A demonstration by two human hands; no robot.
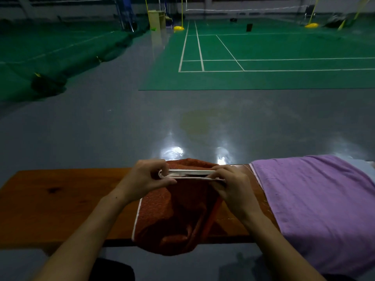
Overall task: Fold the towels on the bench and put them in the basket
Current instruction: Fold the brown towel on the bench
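Hands meet over my desk [50,199]: left hand [146,177] and right hand [229,183] fingers pinch the white hem of a rust towel [174,216]; a purple towel [316,199] lies just right.

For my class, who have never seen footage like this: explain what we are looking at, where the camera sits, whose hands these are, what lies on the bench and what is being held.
There is no machine here. The single picture comes from a camera worn on a person's head, looking forward and down, so the two bare arms reaching in from below are the wearer's own. The left hand and the right hand each pinch one end of the white-trimmed edge of a rust-red towel, holding it up while the rest drapes over a wooden bench. To the right a purple towel lies spread on the bench. Beyond are a grey floor and a green badminton court. No basket is in view.
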